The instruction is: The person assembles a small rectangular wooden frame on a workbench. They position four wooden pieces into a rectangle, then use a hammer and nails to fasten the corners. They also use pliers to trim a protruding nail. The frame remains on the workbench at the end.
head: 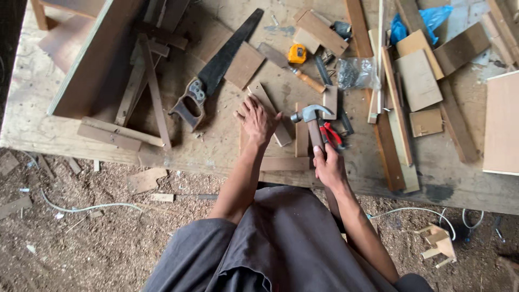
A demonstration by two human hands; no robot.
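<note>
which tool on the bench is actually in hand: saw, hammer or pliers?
The claw hammer: the right hand grips its wooden handle. The handsaw lies untouched upper left; the red-handled pliers lie loose beside the hammer.

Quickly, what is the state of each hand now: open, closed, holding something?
Left hand: open, fingers spread, pressing flat on a wooden strip on the workbench.
Right hand: closed around the handle of a claw hammer.
</note>
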